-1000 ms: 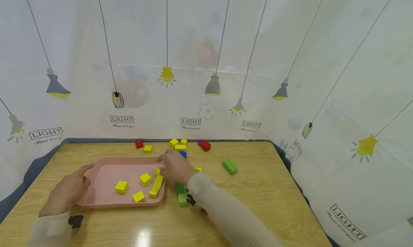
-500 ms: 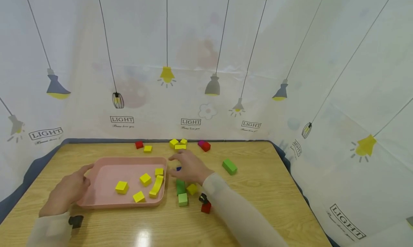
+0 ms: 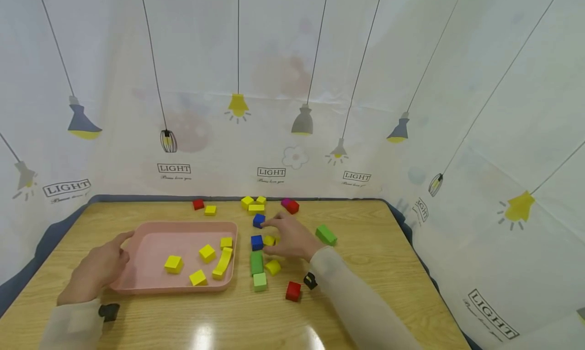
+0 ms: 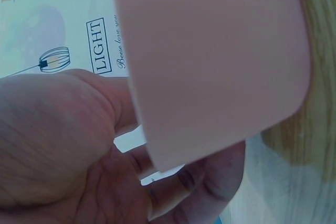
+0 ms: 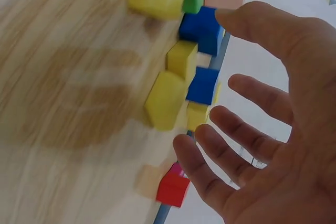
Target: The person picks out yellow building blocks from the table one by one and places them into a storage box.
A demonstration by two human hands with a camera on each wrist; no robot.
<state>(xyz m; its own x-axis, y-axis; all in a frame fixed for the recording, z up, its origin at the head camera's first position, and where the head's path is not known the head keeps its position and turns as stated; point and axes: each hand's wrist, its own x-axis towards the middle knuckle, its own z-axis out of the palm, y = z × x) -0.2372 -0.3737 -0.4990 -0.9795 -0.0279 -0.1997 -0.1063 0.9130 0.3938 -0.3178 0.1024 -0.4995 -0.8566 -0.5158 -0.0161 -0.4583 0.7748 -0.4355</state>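
Observation:
A pink tray (image 3: 151, 238) lies on the left of the table with several yellow blocks (image 3: 173, 264) inside, one long and arched. My left hand (image 3: 97, 271) grips its left side; in the left wrist view the fingers curl round the tray's wall (image 4: 220, 72). Just right of the tray, my right hand (image 3: 294, 236) hovers with spread fingers, holding nothing. Nearest to it are two blue blocks (image 3: 257, 243) and a yellow block (image 3: 269, 241) partly hidden by the hand. In the right wrist view, another yellow block (image 5: 166, 102) shows close to the fingers.
Green blocks (image 3: 257, 263), a yellow block (image 3: 273, 267) and a red cube (image 3: 293, 291) lie right of the tray. A long green block (image 3: 326, 235) is farther right. Along the back edge sit several yellow blocks (image 3: 247, 202), a red-and-purple pair (image 3: 292, 207) and a red block (image 3: 198, 204).
My right hand has moved right, away from the tray's right edge, uncovering the small yellow block in the tray's corner and the blue blocks. The left hand keeps its grip.

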